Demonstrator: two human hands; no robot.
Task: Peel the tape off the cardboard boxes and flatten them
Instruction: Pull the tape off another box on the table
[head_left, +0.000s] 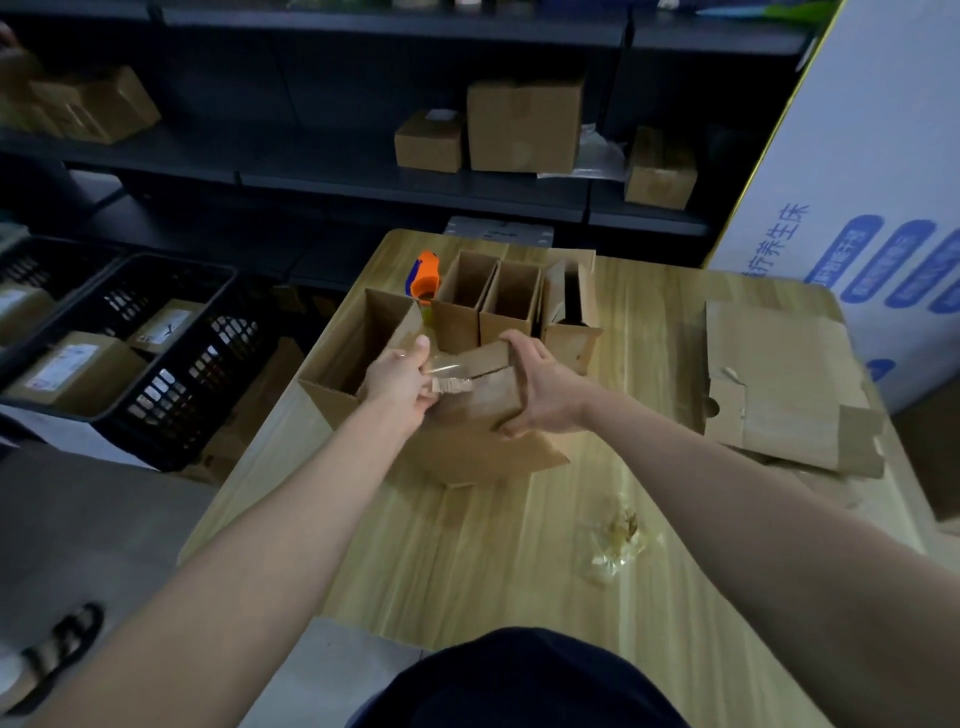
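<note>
Over a wooden counter (467, 551), the left hand (397, 382) pinches clear tape (448, 370) peeling off a small cardboard box (485, 397); the right hand (543, 388) has its grip clasped around that box.

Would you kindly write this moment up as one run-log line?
step: tape peel | left hand: pinches tape strip | right hand: grips box | table: flattened cardboard at right, crumpled tape

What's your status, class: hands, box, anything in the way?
Left hand pinches clear tape, partly peeled. Right hand grips the small box. Open boxes stand close behind, not blocking.
</note>
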